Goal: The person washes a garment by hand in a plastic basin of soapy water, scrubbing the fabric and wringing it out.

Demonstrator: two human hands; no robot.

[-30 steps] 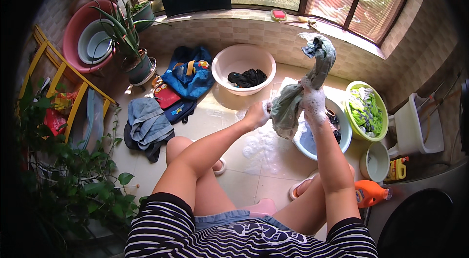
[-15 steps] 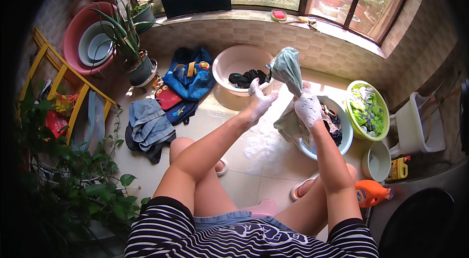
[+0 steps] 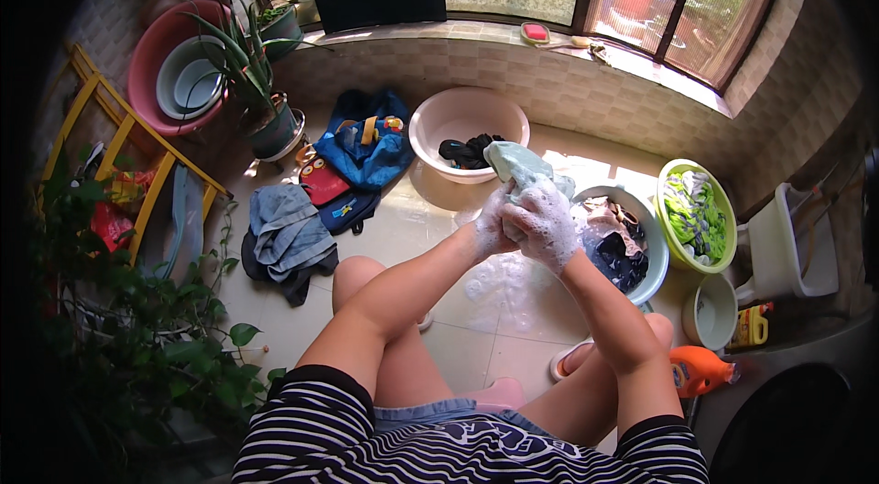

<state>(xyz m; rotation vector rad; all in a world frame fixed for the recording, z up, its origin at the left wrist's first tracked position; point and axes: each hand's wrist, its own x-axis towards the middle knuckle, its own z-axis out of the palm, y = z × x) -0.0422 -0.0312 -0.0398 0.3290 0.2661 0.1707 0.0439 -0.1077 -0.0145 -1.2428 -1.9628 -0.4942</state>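
Observation:
Both of my hands are covered in soap foam and clasp a bunched pale green cloth (image 3: 513,165) in front of me. My left hand (image 3: 493,223) grips it from the left side, my right hand (image 3: 542,226) from the right, and the two press together. They are held above the near edge of a light blue basin (image 3: 652,266) holding soapy water and dark clothes. A patch of foam (image 3: 499,287) lies on the tiled floor below my hands.
A pink basin (image 3: 430,127) with dark clothes stands ahead. A green basin (image 3: 723,250) of wet laundry, a small bucket (image 3: 710,312), an orange detergent bottle (image 3: 700,369) and a yellow bottle (image 3: 751,326) sit right. Piled clothes (image 3: 288,232) and blue bags (image 3: 366,150) lie left, by a potted plant (image 3: 265,118).
The cloth hung long from my raised right hand a second ago. Since then both hands have come together and bunched it into a tight wad, lower and nearer me.

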